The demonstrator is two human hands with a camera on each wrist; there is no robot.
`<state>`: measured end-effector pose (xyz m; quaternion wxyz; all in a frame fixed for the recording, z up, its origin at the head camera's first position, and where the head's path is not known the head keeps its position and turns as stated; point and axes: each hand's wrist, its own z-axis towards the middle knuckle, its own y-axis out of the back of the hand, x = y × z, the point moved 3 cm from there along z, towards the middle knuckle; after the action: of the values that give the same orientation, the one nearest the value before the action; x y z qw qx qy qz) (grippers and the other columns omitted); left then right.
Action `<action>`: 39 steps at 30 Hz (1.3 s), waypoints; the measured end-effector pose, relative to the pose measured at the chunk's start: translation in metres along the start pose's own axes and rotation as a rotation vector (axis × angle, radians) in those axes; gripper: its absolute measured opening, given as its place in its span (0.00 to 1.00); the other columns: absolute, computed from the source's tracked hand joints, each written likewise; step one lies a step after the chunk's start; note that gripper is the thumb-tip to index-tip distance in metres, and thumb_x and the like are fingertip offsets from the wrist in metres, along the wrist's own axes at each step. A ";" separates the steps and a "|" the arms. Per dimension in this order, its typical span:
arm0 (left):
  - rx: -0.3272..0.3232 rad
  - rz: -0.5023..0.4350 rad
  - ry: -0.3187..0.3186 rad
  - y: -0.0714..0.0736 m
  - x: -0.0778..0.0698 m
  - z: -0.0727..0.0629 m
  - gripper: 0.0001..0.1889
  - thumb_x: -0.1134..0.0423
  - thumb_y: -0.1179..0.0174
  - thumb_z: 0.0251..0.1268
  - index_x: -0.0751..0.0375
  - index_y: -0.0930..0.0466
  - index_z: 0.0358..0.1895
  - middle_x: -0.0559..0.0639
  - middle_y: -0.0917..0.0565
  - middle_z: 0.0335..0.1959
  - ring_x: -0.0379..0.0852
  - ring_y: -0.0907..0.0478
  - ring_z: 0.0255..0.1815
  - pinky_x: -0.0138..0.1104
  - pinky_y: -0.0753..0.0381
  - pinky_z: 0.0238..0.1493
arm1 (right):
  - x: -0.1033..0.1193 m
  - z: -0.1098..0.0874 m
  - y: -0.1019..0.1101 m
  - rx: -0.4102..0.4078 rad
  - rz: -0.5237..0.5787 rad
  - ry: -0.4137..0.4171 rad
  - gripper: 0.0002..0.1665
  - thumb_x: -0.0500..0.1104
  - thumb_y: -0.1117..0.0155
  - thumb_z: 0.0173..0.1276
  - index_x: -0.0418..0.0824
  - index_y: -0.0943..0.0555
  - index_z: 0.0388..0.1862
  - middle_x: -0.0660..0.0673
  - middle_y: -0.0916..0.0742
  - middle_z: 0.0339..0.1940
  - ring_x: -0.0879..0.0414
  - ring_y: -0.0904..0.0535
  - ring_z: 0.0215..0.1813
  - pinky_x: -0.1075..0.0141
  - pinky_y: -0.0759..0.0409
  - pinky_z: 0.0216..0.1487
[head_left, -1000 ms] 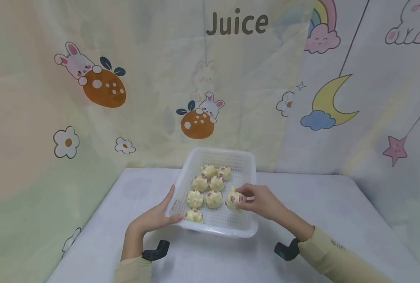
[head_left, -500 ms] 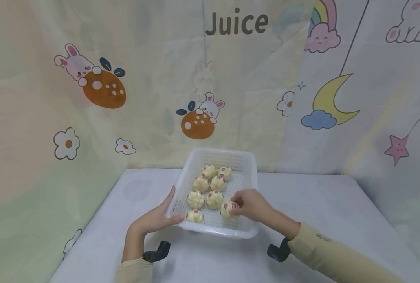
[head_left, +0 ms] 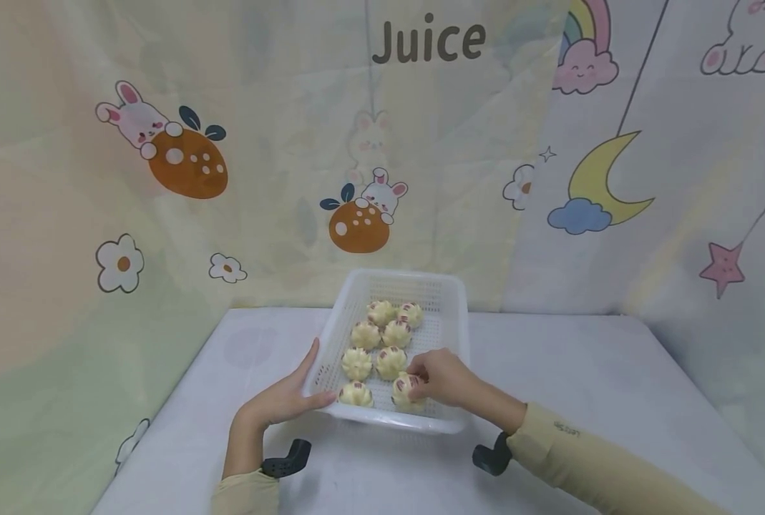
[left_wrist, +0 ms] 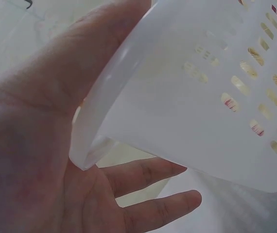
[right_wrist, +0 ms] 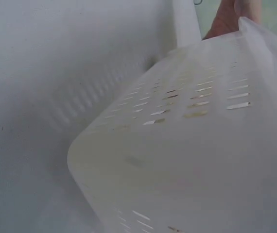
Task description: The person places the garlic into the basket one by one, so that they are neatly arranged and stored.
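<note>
A white perforated plastic basket [head_left: 398,422] sits in the middle, holding several pale yellow, fluted buns [head_left: 356,364] with purple-red streaks. My left hand [head_left: 279,400] grips its front-left corner, thumb over the rim. In the left wrist view, two fingers of that left hand [left_wrist: 46,116] stretch along the outside of the basket wall [left_wrist: 148,107]. Inside the basket's front, my right hand [head_left: 445,378] pinches a bun [head_left: 403,395] from its right side. The right wrist view shows the outside of the basket [right_wrist: 177,155]; the right hand and its bun are hidden there.
The basket stands over a white table [head_left: 562,386]. Behind the table hangs a pale cloth backdrop [head_left: 279,214] with cartoon prints. A black wrist device [head_left: 285,459] is strapped to the left wrist, another black device [head_left: 493,456] to the right.
My right hand has carried its bun left and toward the basket's front, lowering it beside the front-left bun. The left hand keeps its grip on the basket.
</note>
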<state>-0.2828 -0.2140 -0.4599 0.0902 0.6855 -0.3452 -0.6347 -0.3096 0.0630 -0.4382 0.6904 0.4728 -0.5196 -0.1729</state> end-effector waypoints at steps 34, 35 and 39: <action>-0.014 0.000 -0.009 0.001 0.004 0.001 0.57 0.45 0.35 0.56 0.46 0.73 0.76 0.57 0.52 0.78 0.62 0.43 0.73 0.60 0.39 0.64 | 0.010 0.003 -0.011 0.185 -0.252 -0.071 0.12 0.41 0.24 0.49 0.38 0.15 0.32 0.52 0.22 0.17 0.59 0.30 0.23 0.69 0.33 0.25; -0.014 -0.001 -0.006 0.001 0.003 0.001 0.57 0.45 0.35 0.56 0.45 0.73 0.76 0.57 0.52 0.78 0.62 0.43 0.73 0.60 0.40 0.64 | 0.011 0.003 -0.010 0.197 -0.252 -0.083 0.12 0.41 0.24 0.49 0.38 0.16 0.32 0.52 0.21 0.18 0.59 0.30 0.23 0.68 0.32 0.26; -0.017 0.007 0.004 0.001 0.001 0.001 0.58 0.44 0.35 0.55 0.45 0.73 0.76 0.57 0.52 0.78 0.63 0.43 0.73 0.61 0.39 0.64 | 0.012 0.004 -0.008 0.227 -0.246 -0.102 0.11 0.40 0.23 0.48 0.39 0.17 0.29 0.52 0.22 0.19 0.58 0.30 0.24 0.67 0.32 0.27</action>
<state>-0.2838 -0.2151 -0.4605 0.0992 0.6848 -0.3420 -0.6358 -0.3062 0.0484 -0.4383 0.5791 0.5982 -0.5083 -0.2201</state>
